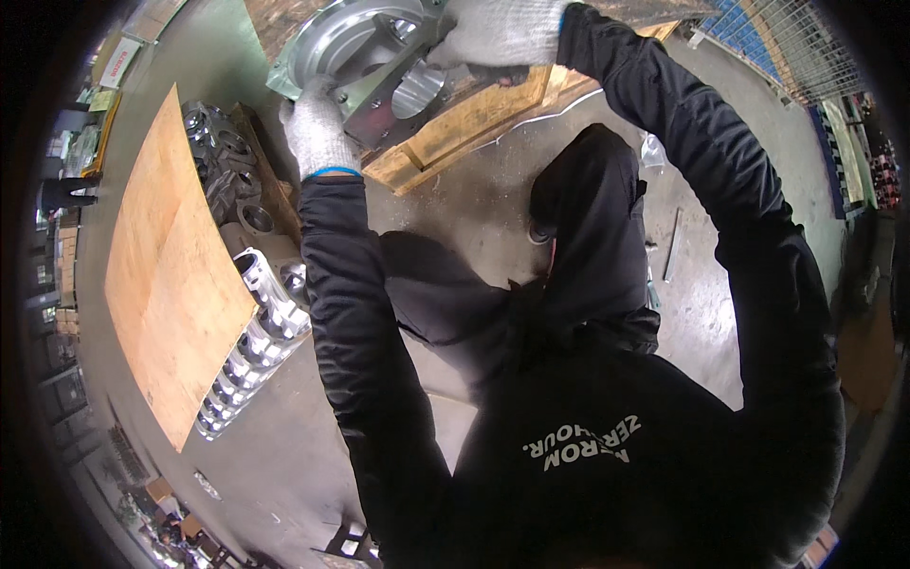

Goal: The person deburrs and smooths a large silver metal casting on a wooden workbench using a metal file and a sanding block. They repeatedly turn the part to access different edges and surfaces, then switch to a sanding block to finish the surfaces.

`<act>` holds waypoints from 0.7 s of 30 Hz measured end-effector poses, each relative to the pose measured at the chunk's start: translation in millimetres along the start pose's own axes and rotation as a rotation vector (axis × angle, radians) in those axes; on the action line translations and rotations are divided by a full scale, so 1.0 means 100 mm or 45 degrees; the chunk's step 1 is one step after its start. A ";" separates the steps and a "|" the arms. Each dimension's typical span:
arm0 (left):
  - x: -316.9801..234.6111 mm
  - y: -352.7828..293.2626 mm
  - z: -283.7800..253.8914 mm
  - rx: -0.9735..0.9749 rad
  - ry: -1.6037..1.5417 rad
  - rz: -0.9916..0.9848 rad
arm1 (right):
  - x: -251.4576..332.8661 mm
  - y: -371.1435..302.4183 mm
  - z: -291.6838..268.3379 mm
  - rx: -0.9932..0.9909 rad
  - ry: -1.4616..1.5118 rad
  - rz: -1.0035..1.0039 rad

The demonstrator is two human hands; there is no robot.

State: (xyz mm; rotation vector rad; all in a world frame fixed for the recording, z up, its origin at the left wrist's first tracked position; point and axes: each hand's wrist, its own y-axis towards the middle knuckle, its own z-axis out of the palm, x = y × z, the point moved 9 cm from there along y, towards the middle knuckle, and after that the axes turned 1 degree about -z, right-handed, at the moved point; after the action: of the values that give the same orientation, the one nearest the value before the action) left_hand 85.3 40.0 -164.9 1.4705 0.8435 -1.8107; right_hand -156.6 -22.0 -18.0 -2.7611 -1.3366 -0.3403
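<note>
A silver machined metal housing (372, 112) with a wide round bore is at the top of the view, tilted above a wooden crate (445, 142). My left hand (320, 131), in a white knit glove with a blue cuff edge, grips its near left edge. On the opposite side, my right hand (502, 33), gloved the same way, is closed around the housing's right end. Some of the fingers are hidden behind the metal. The top of the housing runs out of the picture.
Left of me, a plywood sheet (171, 275) stands beside rows of metal castings (251, 365). My bent legs (592, 218) are below the crate. A thin rod (674, 245) lies on the concrete floor to the right. A wire mesh cage (787, 43) stands at the far right.
</note>
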 end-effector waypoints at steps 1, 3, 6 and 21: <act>0.02 0.01 0.01 0.029 -0.037 -0.018 | 0.12 0.09 0.07 0.048 -0.108 -0.252; 0.10 0.09 0.01 0.186 -0.087 0.002 | -0.23 0.00 0.14 0.290 0.333 -0.012; -0.10 -0.02 -0.08 0.170 0.161 0.206 | -0.46 -0.06 0.30 0.133 0.679 0.130; -0.05 -0.19 0.00 0.044 -0.111 -0.130 | -0.63 -0.31 1.90 -0.341 1.093 0.328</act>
State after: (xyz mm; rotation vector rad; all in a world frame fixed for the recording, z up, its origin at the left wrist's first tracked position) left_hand 70.7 51.8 -158.5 1.3814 0.8621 -1.9588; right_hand -185.6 -23.2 -218.4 -2.3914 -0.7369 -1.5382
